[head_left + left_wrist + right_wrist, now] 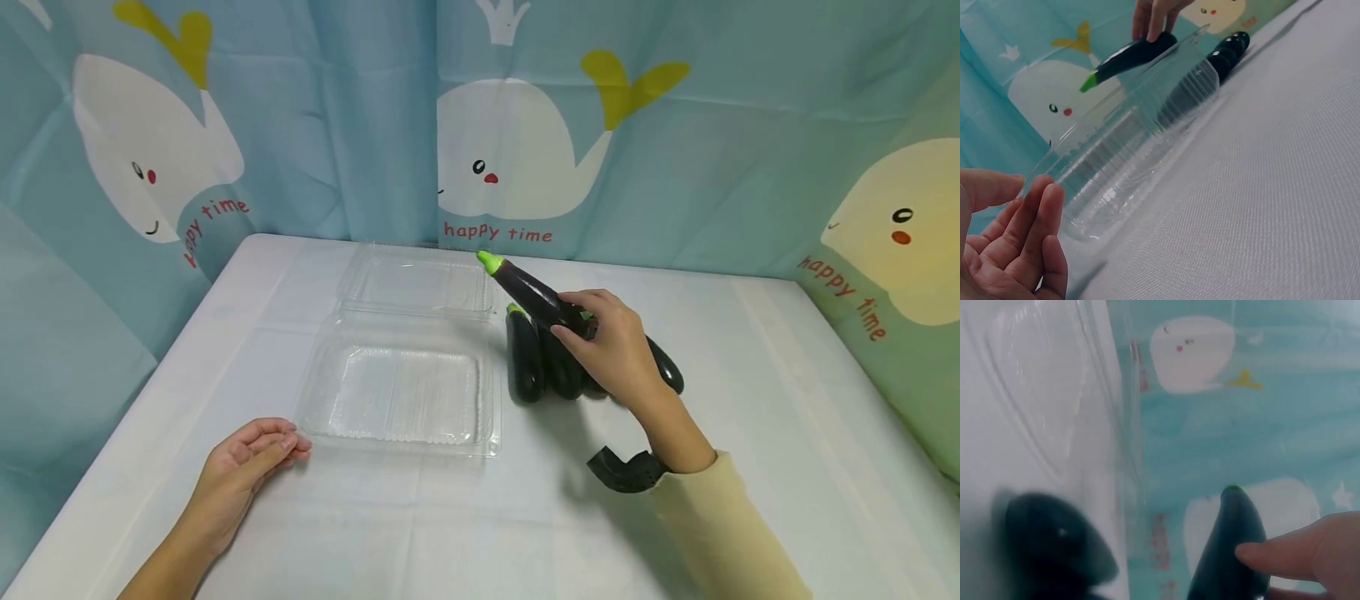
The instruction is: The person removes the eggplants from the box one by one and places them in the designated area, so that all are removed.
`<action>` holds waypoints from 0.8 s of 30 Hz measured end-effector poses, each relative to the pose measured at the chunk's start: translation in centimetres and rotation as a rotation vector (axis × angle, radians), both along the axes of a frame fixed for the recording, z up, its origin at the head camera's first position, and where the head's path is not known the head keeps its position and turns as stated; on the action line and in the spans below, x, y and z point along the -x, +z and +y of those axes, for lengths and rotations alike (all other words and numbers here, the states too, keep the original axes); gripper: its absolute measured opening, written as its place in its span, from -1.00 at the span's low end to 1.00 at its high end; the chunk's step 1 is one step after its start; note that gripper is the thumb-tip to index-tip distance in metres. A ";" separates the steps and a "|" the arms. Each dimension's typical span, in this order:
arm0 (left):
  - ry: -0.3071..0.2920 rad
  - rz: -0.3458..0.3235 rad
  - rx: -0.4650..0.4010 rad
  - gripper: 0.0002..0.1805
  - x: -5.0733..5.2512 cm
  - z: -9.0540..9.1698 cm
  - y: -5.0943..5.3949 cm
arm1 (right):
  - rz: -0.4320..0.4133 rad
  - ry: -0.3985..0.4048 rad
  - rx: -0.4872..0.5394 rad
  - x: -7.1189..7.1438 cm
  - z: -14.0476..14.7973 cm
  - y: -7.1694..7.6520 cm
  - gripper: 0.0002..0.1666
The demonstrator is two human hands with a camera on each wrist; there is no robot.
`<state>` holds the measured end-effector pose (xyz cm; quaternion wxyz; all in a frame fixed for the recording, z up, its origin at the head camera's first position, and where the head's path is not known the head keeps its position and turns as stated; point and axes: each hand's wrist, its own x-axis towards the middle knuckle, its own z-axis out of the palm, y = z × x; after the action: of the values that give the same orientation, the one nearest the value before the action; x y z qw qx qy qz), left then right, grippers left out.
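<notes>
My right hand (611, 342) grips a dark eggplant (532, 293) by its thick end, above the other eggplants. Its bright green stem end points toward the far left. Below it on the table lie several more eggplants (526, 358) side by side, partly hidden by the hand. To their left sits a clear plastic clamshell container (405, 396), lid (420, 283) folded back behind it. At the container's near left corner, my left hand (251, 462) pinches the rim between thumb and fingers; in the left wrist view, the fingertips (1050, 190) meet that corner.
A white cloth covers the table (360, 533). Light blue curtains (375, 108) printed with whales hang close behind it and along both sides. A black band (626, 471) is around the right wrist, next to a pale yellow sleeve (723, 525).
</notes>
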<state>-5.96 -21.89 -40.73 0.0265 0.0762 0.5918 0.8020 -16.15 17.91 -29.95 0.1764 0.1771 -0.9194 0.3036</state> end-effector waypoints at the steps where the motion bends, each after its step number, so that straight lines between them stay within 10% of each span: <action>1: -0.003 0.001 -0.002 -0.84 0.0 0.0 0.0 | 0.003 -0.012 0.001 0.0 0.4 0.0 -0.58; 24: 0.006 -0.015 0.032 -0.87 0.0 0.0 0.0 | -0.087 -0.236 -0.057 -0.3 8.4 -0.1 -0.54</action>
<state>-5.97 -21.90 -40.75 0.0298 0.0678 0.6046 0.7931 -15.85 26.31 -30.06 0.1658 0.0592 -0.9490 0.2616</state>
